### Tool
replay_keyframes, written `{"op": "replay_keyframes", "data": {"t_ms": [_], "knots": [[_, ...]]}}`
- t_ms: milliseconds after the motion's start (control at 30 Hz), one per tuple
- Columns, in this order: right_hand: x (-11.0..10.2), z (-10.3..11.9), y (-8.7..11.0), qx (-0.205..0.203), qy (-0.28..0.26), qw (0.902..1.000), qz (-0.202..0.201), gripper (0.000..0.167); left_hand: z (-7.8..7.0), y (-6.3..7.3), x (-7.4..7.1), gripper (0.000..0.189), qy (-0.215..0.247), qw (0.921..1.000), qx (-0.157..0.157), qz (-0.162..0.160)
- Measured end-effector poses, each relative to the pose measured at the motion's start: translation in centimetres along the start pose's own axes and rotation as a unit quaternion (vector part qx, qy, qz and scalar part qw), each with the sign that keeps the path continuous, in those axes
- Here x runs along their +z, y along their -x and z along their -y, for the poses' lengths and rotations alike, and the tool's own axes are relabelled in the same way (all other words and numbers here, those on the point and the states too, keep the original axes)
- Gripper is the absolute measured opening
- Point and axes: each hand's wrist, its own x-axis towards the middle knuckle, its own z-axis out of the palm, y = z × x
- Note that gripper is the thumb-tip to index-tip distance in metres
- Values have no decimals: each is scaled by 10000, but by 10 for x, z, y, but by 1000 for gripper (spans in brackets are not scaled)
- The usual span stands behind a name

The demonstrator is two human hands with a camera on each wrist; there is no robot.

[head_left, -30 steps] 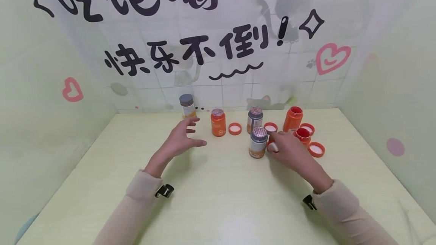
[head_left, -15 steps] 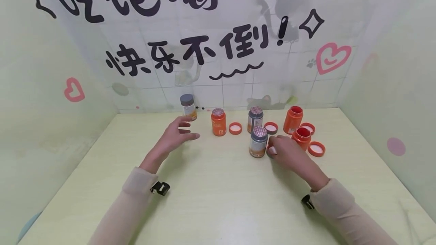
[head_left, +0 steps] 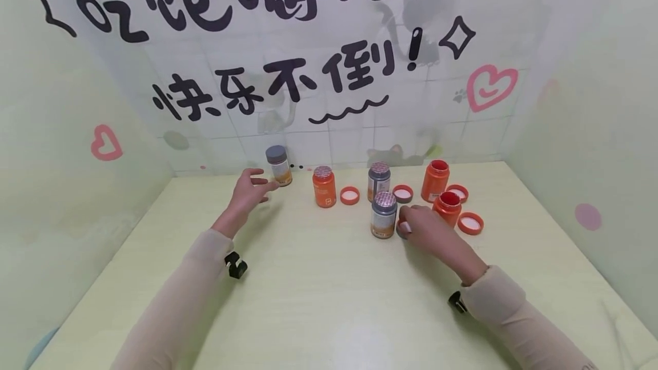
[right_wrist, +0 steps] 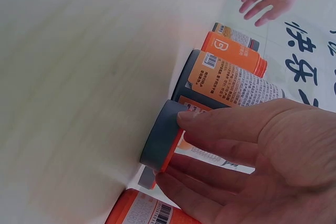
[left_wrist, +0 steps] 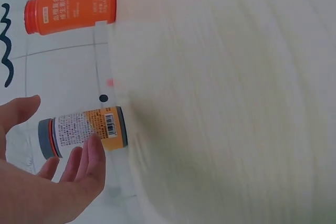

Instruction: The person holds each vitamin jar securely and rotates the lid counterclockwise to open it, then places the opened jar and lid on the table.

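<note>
My left hand (head_left: 248, 194) has its fingers spread beside a bottle with a grey lid (head_left: 277, 165) at the back left. In the left wrist view, thumb and fingers stand on either side of this bottle (left_wrist: 84, 129); whether they touch it I cannot tell. My right hand (head_left: 429, 233) pinches a grey bottle lid with an orange-red inner rim (right_wrist: 161, 137), down at the table. To its left stands a grey bottle with a foil seal (head_left: 384, 218). Behind that is a second foil-sealed grey bottle (head_left: 378, 181), with an upturned lid (head_left: 403, 193) next to it.
An orange foil-sealed bottle (head_left: 324, 188) stands mid-left, an upturned lid (head_left: 349, 195) beside it. Two open orange bottles, one rear (head_left: 435, 181) and one nearer (head_left: 446, 210), stand at the right with two upturned lids (head_left: 470, 223). A printed wall covering rises behind the table (head_left: 319, 301).
My left hand has moved left and back, and the capped bottle now shows whole beside it. My right hand has stayed at the lid, its fingers closing in. The head view has shifted slightly.
</note>
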Motion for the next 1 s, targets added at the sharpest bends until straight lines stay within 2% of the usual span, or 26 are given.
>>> {"op": "replay_keyframes", "data": {"t_ms": [100, 333, 533, 700, 833, 1000], "knots": [[0, 2, 0, -6, -29, 10000, 16, 36, 3, -10, 0, 81, 69, 9998, -35, -184], [1, 5, 1, -28, -62, 9999, -128, 37, 3, -28, 2, 90, -296, 9984, -14, -486], [-7, 6, 7, -63, -220, 9989, -399, 41, 2, -39, 6, 91, -373, 9980, -2, -507], [-23, 9, 20, -102, -364, 9982, -468, 50, 2, -47, 12, 92, -458, 9974, 43, -561], [-38, 13, 32, -276, -332, 9973, -597, 49, 3, -54, 14, 92, -471, 9972, 74, -575], [-53, 18, 48, -755, -252, 9933, -839, 44, 2, -61, 18, 94, -333, 9979, 31, -561]]}}
